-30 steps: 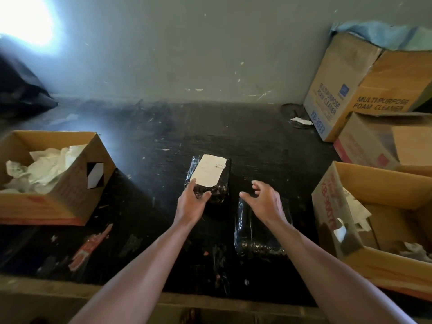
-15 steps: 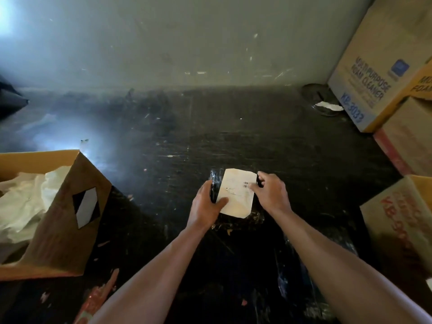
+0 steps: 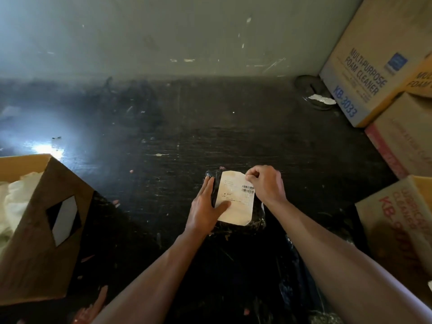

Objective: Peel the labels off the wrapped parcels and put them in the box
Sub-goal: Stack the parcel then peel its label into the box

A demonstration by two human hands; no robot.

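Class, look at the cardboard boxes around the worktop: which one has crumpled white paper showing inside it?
The open box on the left, the one with a black-and-white diamond mark on its side. The boxes on the right show printed sides only, no paper visible.

Big foam cleaner boxes [image 3: 364, 64] stand at the right. A small dark dish [image 3: 313, 92] sits beside them.

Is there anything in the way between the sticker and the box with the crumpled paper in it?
Nothing visible. The label is on the parcel, and only bare dark floor lies between it and the open box at left. The left hand rests on that side.
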